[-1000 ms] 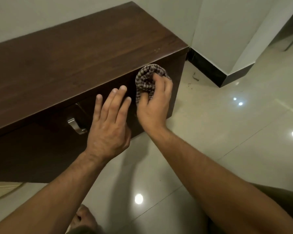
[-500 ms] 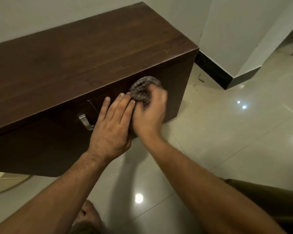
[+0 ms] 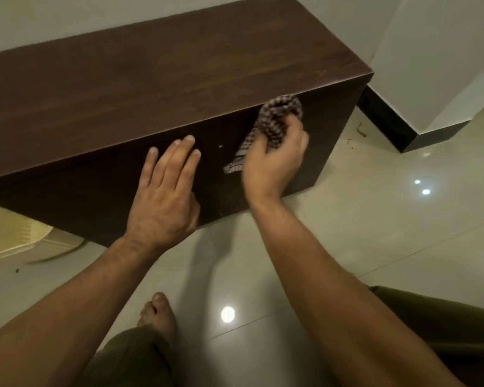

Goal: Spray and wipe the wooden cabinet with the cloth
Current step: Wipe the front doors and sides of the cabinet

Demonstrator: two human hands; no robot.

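Planted the left hand [image 3: 162,191] flat on the dark front of the wooden cabinet [image 3: 151,88], fingers straight and close together, nothing gripped. Probably done to brace the crouch and steady the panel during the scrubbing. Held the cloth [image 3: 277,118] wadded up in the right hand [image 3: 274,163], fingers curled round the bundle, shoved against the front face just under the top edge, over toward the right end. Bunched like that for more pressure on one patch, at a guess. Left a loose checked tail hanging below the fist, a bit blurred.

As for the cabinet: looked low and wide, deep brown with streaky wood grain, backed up against a pale wall [image 3: 430,65], right end close to a corner with black skirting [image 3: 386,121]. Showed a few pale specks on top near the front right corner, plus one small light dot on the front between the two hands. Couldn't spot a spray bottle anywhere. Couldn't tell wet from dry on that dark finish either.
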